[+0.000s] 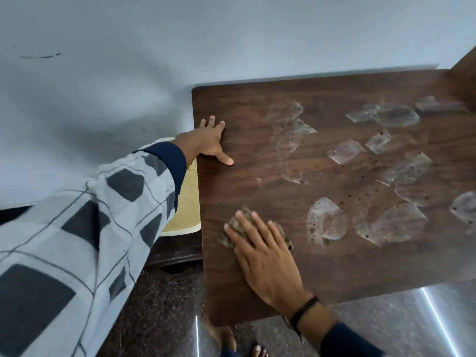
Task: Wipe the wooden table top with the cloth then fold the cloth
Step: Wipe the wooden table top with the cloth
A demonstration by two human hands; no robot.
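Your right hand lies flat, fingers spread, pressing the crumpled cloth onto the table top near its left edge; farther along that edge, your left hand rests flat, thumb splayed

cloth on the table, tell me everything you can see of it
The cloth is a small, crumpled wad of mottled brown-olive fabric, slightly blurred. It lies on the dark wooden table top near its left edge, towards the near side. The right hand presses on it with straight, spread fingers and covers most of it, so only ragged edges show past the fingertips and at both sides. Nothing else touches it.
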